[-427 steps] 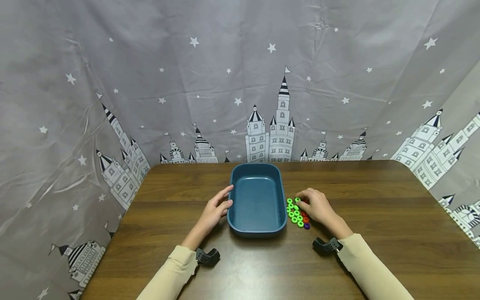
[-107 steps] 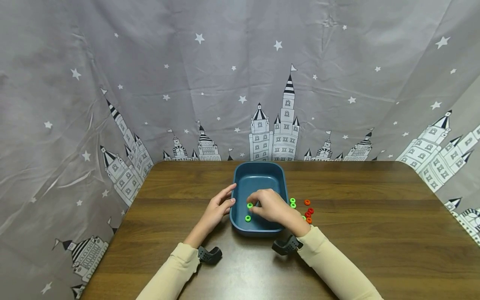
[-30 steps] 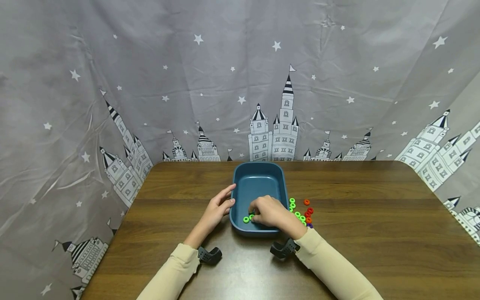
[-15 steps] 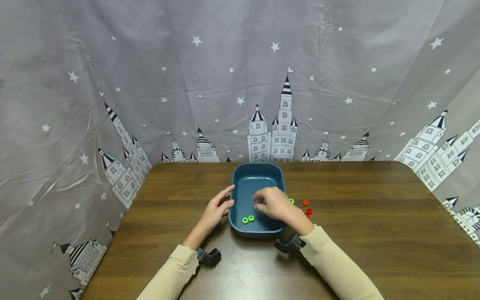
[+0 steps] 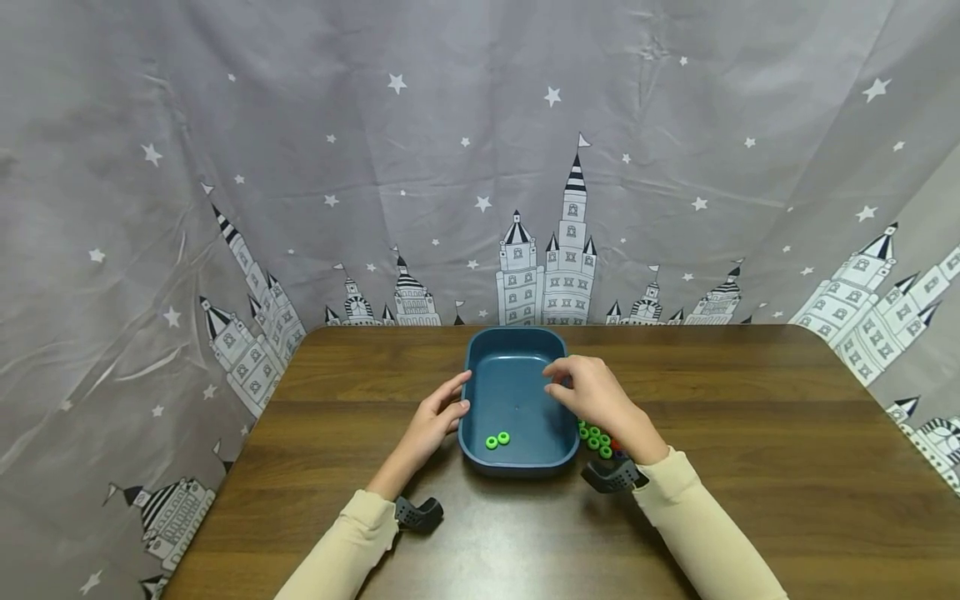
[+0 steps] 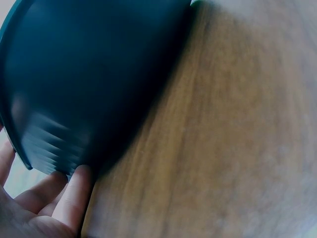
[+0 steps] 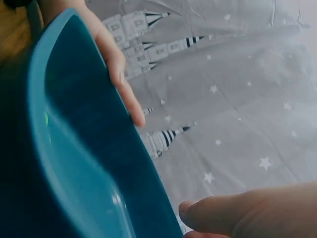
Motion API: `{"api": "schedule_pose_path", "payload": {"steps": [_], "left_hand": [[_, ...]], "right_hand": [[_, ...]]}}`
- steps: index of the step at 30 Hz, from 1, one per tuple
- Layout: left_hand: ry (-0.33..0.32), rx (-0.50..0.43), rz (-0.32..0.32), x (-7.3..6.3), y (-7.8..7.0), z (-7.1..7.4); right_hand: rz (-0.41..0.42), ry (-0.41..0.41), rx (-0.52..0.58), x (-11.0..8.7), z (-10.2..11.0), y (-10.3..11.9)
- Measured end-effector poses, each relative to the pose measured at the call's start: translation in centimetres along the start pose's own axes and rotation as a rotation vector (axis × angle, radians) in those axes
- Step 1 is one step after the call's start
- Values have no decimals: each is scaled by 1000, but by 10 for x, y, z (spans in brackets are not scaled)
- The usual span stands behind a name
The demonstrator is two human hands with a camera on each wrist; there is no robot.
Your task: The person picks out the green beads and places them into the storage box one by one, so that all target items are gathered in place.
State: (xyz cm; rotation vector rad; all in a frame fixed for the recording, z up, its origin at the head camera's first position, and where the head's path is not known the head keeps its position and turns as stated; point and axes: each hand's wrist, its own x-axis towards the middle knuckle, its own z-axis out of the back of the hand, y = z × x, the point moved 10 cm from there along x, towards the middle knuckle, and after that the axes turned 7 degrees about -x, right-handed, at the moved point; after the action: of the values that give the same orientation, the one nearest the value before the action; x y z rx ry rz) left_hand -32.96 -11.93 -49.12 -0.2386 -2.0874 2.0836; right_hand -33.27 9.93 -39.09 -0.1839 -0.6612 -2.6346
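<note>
Head view: right hand (image 5: 594,392), loosely parted, seemingly empty, has moved right; left hand (image 5: 427,423), fingers straight, touches tray (image 5: 517,468); two rings (image 5: 503,438) inside, others (image 5: 594,442) outside.

In the head view, your right hand (image 5: 596,396) and wrist cover part of the tray (image 5: 517,404) and some of the rings beside it, so you can't count the green rings (image 5: 594,442) there — only bits of a reddish ring (image 5: 617,445) and a dark ring (image 5: 621,455) show. Your sleeves (image 5: 337,542) run off the bottom edge. In the left wrist view, your left hand (image 6: 42,213) is cut off at the left and bottom, the tray at the top, and the table (image 6: 233,124) is blurred. In the right wrist view, the rim hides all but a green sliver (image 7: 46,119) inside; your right hand leaves the frame at the right.
</note>
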Motion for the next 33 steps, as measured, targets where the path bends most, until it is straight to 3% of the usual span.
{"api": "schedule_pose_path", "payload": {"steps": [13, 22, 33], "left_hand": [[-8, -4, 0, 0, 1, 0], [-2, 14, 6, 0, 1, 1], [7, -2, -3, -1, -1, 0]], "right_hand": [[-30, -69, -24, -18, 14, -41], [-48, -52, -54, -23, 5, -67], [16, 0, -65, -22, -14, -76]]}}
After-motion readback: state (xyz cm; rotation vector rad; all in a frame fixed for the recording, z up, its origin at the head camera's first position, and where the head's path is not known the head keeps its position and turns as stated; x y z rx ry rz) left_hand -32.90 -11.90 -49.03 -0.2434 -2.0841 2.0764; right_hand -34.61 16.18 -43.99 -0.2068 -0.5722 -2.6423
